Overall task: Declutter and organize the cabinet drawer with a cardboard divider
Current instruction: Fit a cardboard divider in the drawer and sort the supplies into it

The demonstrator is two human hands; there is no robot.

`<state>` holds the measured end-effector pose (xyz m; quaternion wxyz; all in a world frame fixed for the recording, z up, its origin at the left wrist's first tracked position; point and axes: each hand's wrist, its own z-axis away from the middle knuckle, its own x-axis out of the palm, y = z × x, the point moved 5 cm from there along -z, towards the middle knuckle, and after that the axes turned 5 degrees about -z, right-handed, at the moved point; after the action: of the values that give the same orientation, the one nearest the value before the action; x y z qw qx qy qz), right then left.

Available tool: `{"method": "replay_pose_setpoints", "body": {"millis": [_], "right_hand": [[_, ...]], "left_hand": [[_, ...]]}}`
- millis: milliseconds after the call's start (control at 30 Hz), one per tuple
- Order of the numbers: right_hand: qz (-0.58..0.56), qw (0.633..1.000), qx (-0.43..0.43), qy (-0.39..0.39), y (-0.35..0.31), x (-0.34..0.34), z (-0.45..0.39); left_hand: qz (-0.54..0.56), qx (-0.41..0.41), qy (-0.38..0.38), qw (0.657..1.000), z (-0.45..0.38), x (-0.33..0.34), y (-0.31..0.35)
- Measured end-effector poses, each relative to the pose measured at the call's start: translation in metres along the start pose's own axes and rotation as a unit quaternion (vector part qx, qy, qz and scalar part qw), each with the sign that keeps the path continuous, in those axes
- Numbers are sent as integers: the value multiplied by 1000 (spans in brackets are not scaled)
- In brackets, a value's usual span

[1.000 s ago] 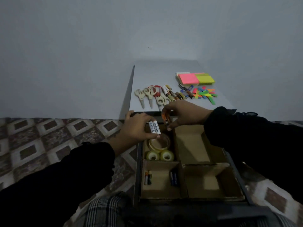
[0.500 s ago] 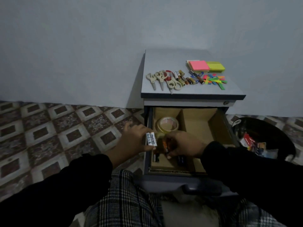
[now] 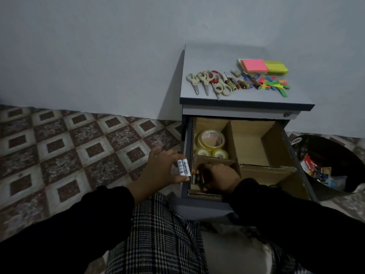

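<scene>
The step in hand looks to be filling the near-left compartment of the cardboard divider [image 3: 234, 142] with batteries. The right hand [image 3: 221, 177] is down in that compartment, fingers curled over the dark batteries [image 3: 197, 177] lying there; whether it is pinching one or only nudging them into line, I cannot tell. The left hand [image 3: 163, 168] waits just left of the drawer [image 3: 185, 155], thumb and fingers clamped on two white batteries [image 3: 183, 167] held side by side. To do this well, the right hand should lay its cells parallel against the compartment's left wall and then pull clear, leaving room for the white pair to go in beside them. The tape rolls [image 3: 210, 142] already fill the far-left compartment; more batteries, scissors [image 3: 205, 82] and sticky notes [image 3: 262, 66] are on the cabinet top [image 3: 201, 56], still to be sorted.
</scene>
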<state>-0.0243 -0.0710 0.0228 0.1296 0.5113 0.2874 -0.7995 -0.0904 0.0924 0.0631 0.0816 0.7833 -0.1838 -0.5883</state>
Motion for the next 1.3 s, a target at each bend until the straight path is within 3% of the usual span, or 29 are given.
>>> {"method": "replay_pose_setpoints", "body": {"millis": [367,633,867,1033,1167,1300], "right_hand": [[-29,999,37,-7,5,10,-12],[-162,985,64,10,12,17,-9],[-305,939,158,21,28,18,-5],[-462,859,217,-24,27,27,-4],[-549,798,246,4,31,30,-2],[-584,771,254,12,33,32,0]], "left_hand": [[22,-4,22,1000,1,10,-9],[28,-19,33,999,-1,12,-7],[28,-24,22,999,-3,10,-5],[32,-19,27,999,-3,8,-2],[34,-17,23,999,-5,8,2],[35,-15,12,999,-6,10,4]]}}
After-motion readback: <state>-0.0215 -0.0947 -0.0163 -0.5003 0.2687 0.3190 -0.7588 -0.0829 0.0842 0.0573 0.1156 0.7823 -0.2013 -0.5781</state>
